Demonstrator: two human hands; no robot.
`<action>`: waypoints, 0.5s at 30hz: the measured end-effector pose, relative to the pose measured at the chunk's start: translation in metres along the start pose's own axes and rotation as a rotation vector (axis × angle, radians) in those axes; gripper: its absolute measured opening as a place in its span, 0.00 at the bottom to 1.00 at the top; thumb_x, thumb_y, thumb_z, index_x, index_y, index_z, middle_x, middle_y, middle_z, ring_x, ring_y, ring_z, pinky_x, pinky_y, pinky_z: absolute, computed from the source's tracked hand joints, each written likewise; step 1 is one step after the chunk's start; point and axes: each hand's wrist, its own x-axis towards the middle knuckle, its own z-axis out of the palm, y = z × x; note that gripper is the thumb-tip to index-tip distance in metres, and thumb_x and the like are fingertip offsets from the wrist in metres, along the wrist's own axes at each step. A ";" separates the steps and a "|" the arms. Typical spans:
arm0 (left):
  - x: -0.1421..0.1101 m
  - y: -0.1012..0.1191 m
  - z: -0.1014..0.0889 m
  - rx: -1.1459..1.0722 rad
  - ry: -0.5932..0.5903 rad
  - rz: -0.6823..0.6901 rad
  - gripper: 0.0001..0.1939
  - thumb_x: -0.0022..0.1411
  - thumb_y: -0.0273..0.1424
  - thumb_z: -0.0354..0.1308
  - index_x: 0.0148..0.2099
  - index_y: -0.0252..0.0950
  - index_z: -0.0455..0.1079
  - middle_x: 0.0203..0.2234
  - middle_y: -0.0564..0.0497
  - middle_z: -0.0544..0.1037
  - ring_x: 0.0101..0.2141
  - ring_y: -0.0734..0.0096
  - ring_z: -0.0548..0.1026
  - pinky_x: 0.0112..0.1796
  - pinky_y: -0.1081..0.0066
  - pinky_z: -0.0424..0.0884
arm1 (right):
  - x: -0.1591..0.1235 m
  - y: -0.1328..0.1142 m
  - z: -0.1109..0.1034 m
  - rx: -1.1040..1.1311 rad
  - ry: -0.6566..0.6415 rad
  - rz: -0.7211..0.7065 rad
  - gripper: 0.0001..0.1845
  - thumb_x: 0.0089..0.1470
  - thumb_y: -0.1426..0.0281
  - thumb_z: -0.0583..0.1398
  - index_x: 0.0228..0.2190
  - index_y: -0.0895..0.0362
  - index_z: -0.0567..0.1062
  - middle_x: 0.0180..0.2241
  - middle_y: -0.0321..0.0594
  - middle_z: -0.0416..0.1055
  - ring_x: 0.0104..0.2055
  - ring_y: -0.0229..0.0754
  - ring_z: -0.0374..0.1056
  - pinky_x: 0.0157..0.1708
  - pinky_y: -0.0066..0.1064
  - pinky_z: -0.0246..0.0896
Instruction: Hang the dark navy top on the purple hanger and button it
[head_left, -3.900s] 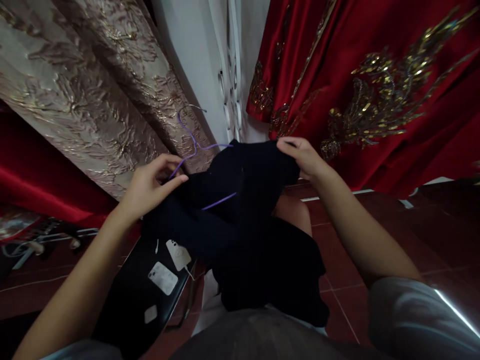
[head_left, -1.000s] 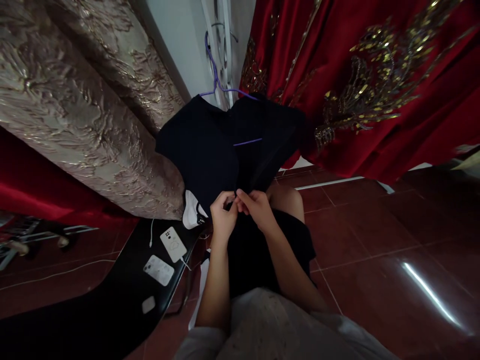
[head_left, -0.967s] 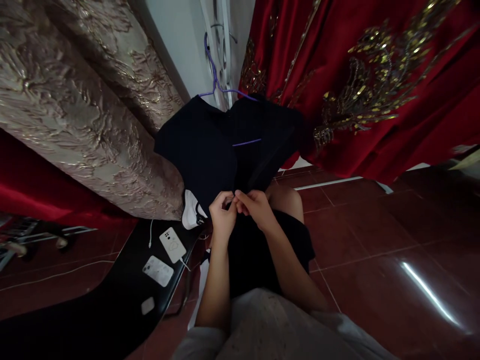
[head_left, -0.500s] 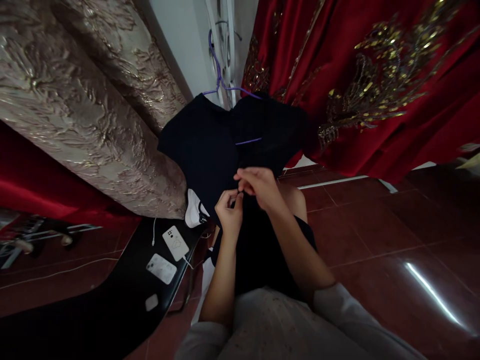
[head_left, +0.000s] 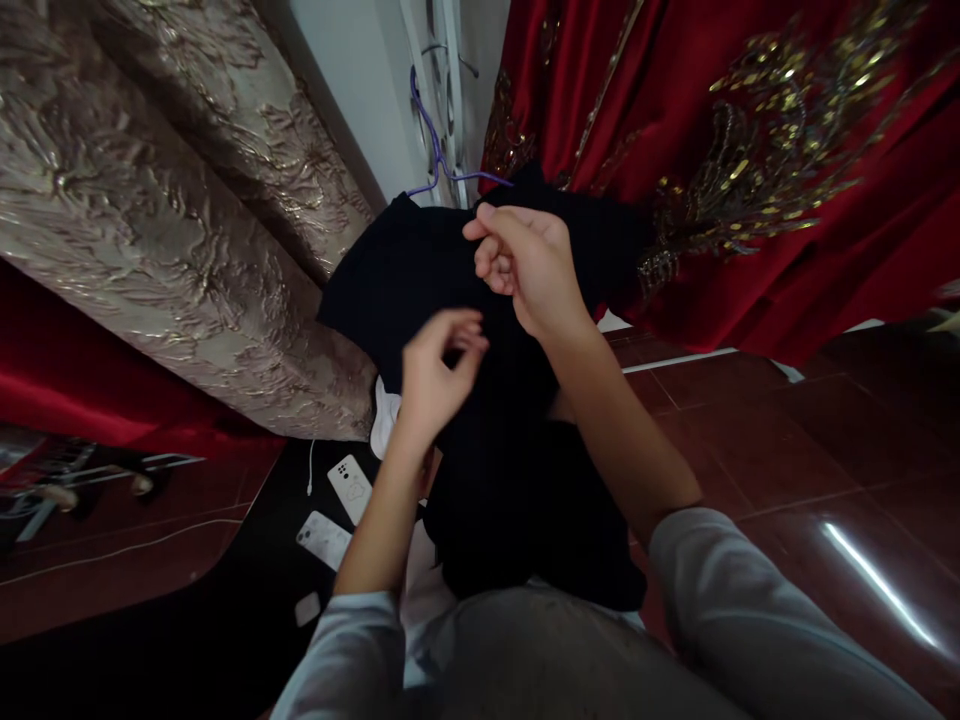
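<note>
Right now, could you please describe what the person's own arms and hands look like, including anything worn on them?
Both arms wear light grey long sleeves, pushed up so the forearms are bare. The left sleeve ends near the elbow; the right sleeve looks loose and smooth, with no print visible. The left hand and right hand are bare: no gloves, and no rings, watch or bracelets can be made out in the dim light.

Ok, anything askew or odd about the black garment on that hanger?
The black garment hangs lopsided on the purple hanger, bunched under the right hand. The left hand pinches its front. No damage is visible.
</note>
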 end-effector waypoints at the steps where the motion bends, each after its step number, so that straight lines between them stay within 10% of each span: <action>1: 0.021 0.006 -0.012 0.045 0.119 0.081 0.12 0.72 0.30 0.58 0.56 0.38 0.71 0.41 0.48 0.78 0.39 0.69 0.77 0.43 0.67 0.75 | -0.001 -0.002 0.000 -0.029 -0.015 0.001 0.22 0.60 0.52 0.64 0.27 0.58 0.77 0.17 0.33 0.67 0.15 0.28 0.54 0.15 0.23 0.42; 5: 0.086 0.020 -0.033 0.253 0.166 0.338 0.13 0.74 0.40 0.57 0.54 0.40 0.73 0.39 0.49 0.77 0.39 0.67 0.76 0.43 0.65 0.72 | -0.002 -0.007 0.002 -0.096 -0.046 -0.062 0.18 0.64 0.61 0.62 0.26 0.59 0.75 0.16 0.31 0.65 0.14 0.28 0.54 0.15 0.22 0.46; 9: 0.100 0.030 -0.030 0.348 0.153 0.361 0.16 0.74 0.44 0.55 0.41 0.37 0.73 0.35 0.48 0.76 0.41 0.62 0.76 0.47 0.62 0.72 | -0.005 0.018 -0.003 -0.252 0.029 -0.143 0.17 0.64 0.67 0.60 0.23 0.58 0.70 0.16 0.31 0.64 0.16 0.29 0.56 0.18 0.22 0.47; 15: 0.095 -0.014 -0.099 0.364 0.674 0.324 0.12 0.78 0.33 0.47 0.46 0.31 0.67 0.40 0.48 0.73 0.47 0.68 0.73 0.53 0.60 0.65 | -0.033 0.076 -0.008 -0.503 -0.048 -0.068 0.18 0.59 0.67 0.60 0.19 0.56 0.65 0.15 0.31 0.62 0.18 0.31 0.58 0.21 0.26 0.49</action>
